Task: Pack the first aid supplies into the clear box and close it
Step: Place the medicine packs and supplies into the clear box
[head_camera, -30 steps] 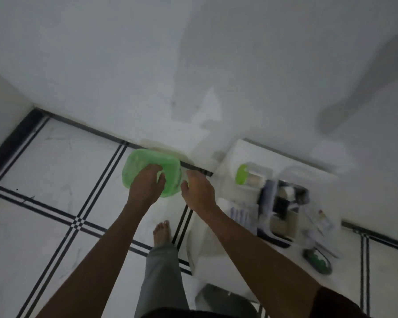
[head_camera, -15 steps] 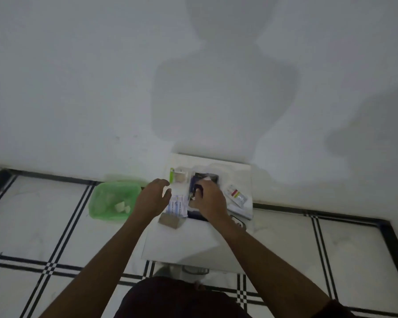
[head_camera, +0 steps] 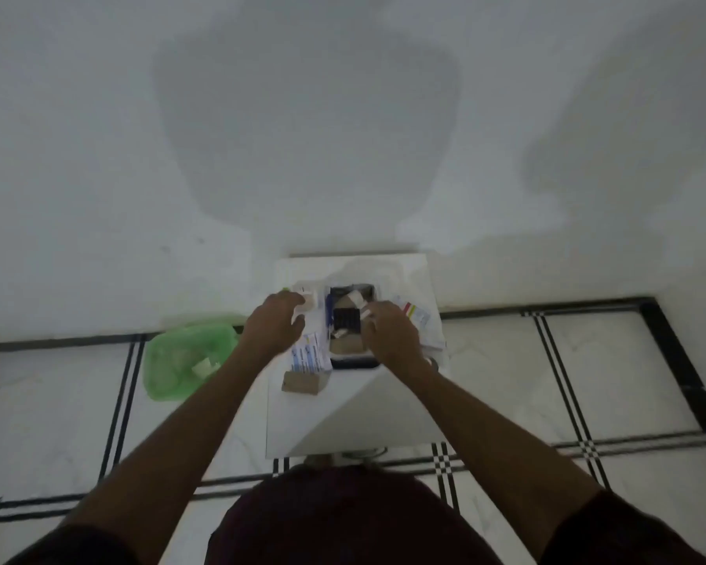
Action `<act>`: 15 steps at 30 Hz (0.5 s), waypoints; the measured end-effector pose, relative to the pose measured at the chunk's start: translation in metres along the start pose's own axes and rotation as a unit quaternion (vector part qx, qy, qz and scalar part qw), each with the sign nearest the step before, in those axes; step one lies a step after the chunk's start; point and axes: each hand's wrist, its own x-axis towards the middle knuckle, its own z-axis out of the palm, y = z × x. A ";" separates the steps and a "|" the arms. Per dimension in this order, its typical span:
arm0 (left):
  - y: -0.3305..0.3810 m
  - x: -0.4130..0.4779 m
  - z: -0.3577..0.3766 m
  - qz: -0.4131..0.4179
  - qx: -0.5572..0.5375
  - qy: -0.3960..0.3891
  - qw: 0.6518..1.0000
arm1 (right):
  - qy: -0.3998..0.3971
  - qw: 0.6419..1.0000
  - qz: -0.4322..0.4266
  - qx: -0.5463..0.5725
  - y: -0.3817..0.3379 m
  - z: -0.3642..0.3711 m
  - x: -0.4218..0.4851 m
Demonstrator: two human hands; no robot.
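Presently the box (head_camera: 353,324) sits at 12 o'clock on the desk (head_camera: 367,418), open. Left hand (head_camera: 274,328) at its 9, right hand (head_camera: 392,332) at its 3; finger closure cannot be told. Likely light, stiff, slippery: hold by side walls.

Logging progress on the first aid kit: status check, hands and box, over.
Left hand over loose packets beside the clear box. Right hand at box's right edge, grip unclear. Box open, partly filled; small brown carton and leaflet outside.
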 end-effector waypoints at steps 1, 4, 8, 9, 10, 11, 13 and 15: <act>-0.003 0.002 0.001 0.002 0.003 -0.005 1.000 | 0.000 1.000 0.000 -0.015 0.004 0.002 -0.003; -0.014 0.004 0.012 0.008 0.010 -0.025 1.000 | -0.008 0.999 0.006 -0.051 0.019 0.010 -0.020; -0.023 -0.002 0.032 0.035 0.008 -0.046 0.998 | -0.016 0.996 0.084 -0.024 0.037 0.020 -0.034; -0.024 -0.003 0.036 0.042 0.007 -0.045 0.998 | -0.018 0.995 0.097 -0.022 0.041 0.023 -0.037; -0.025 -0.002 0.038 0.050 0.006 -0.038 0.998 | -0.019 0.994 0.106 -0.025 0.046 0.024 -0.040; -0.025 -0.001 0.041 0.057 0.006 -0.029 0.998 | -0.024 0.992 0.117 -0.030 0.051 0.027 -0.042; -0.026 0.006 0.044 0.071 0.019 -0.008 0.997 | -0.037 0.989 0.137 -0.033 0.062 0.031 -0.044; -0.027 0.017 0.047 0.071 0.040 0.009 0.997 | -0.054 0.987 0.146 -0.041 0.074 0.033 -0.044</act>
